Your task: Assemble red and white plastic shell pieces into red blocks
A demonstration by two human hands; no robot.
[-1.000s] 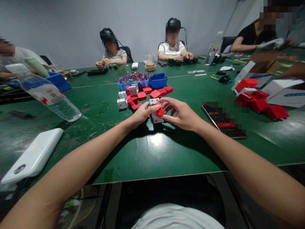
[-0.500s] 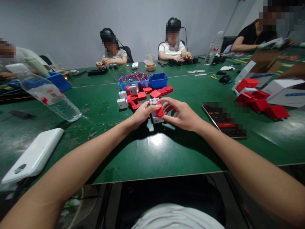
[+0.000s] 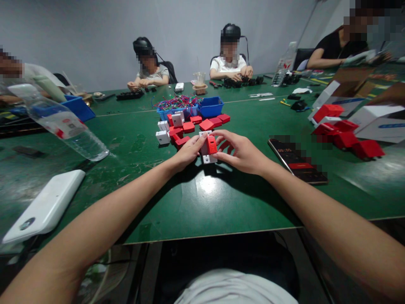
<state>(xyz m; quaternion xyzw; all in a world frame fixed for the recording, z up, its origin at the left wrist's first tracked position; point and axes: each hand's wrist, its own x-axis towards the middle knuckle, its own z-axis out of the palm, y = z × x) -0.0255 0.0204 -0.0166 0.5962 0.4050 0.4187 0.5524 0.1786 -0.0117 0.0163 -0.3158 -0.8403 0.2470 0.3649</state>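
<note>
My left hand (image 3: 190, 152) grips a white block-shaped plastic part (image 3: 207, 159) from its left side, thumb near the upper end. Against the right of that white part sits a red plastic block (image 3: 211, 145) with a small dark slot in its face. My right hand (image 3: 243, 151) curls around the red block, fingertips and thumb on its right edge. Just beyond my hands lies a loose pile of red blocks (image 3: 189, 127) and white blocks (image 3: 163, 137). Whether the red block is joined to the white part is hidden.
Behind the pile stand blue bins (image 3: 211, 107), one full of coloured wires (image 3: 179, 102). A phone (image 3: 297, 162) lies to the right, near more red blocks (image 3: 343, 133) and white boxes. At left are a tilted water bottle (image 3: 68, 124) and a white device (image 3: 44, 207). Several co-workers sit around.
My left thumb has drawn back up and left off the red block, uncovering its slotted face. My right hand has hardly moved.
</note>
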